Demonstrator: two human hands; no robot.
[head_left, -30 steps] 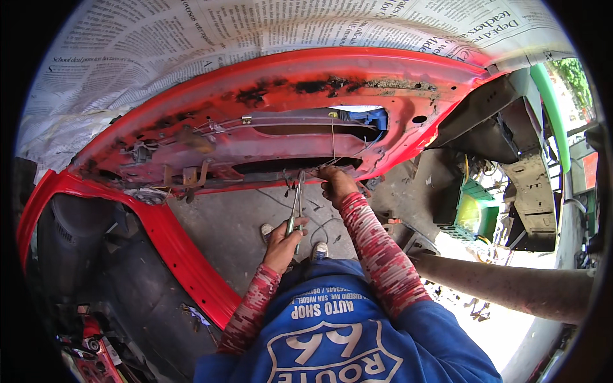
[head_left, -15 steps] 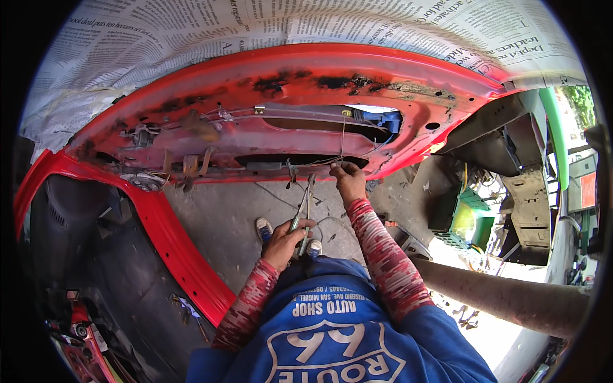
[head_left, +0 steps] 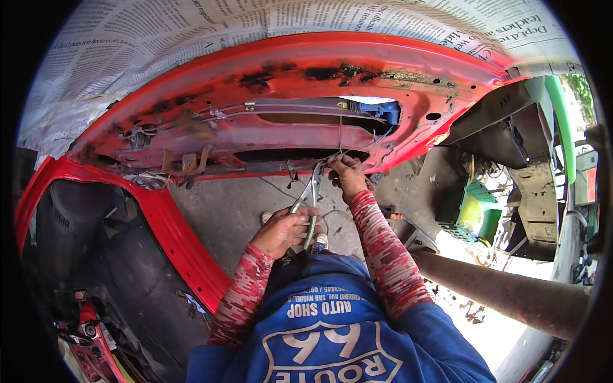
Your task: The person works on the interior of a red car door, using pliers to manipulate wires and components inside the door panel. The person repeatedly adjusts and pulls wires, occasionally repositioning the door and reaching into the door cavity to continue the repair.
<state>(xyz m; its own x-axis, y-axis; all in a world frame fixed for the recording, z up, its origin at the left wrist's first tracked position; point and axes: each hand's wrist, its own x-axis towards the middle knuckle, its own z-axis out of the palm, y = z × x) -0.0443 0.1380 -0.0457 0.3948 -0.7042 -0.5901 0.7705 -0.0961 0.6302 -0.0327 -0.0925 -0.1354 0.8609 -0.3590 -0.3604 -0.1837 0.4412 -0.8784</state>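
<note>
My left hand (head_left: 280, 232) holds pliers (head_left: 311, 191) with green handles, which are spread apart. The pliers' jaws point up to a spot close beside the fingertips of my right hand (head_left: 348, 176). That hand is pinched on a thin wire (head_left: 341, 131) at the lower edge of a red car body panel (head_left: 281, 64); the fingers partly hide the gripped part. Above the hand, the wire runs up across a long opening in the panel. Black smears, holes and brackets mark the panel's surface.
Printed newspaper (head_left: 268, 19) covers the area behind the panel. A red sill (head_left: 185, 249) curves down on the left beside dark interior trim. To the right stand a green crate (head_left: 476, 207), a bare metal part (head_left: 533, 198) and a thick brown pipe (head_left: 504, 297). Concrete floor lies below.
The pliers' handles have spread apart, and their jaws have come up closer to my right fingertips. My left fingers have loosened around the handles. The right hand stays at the wire.
</note>
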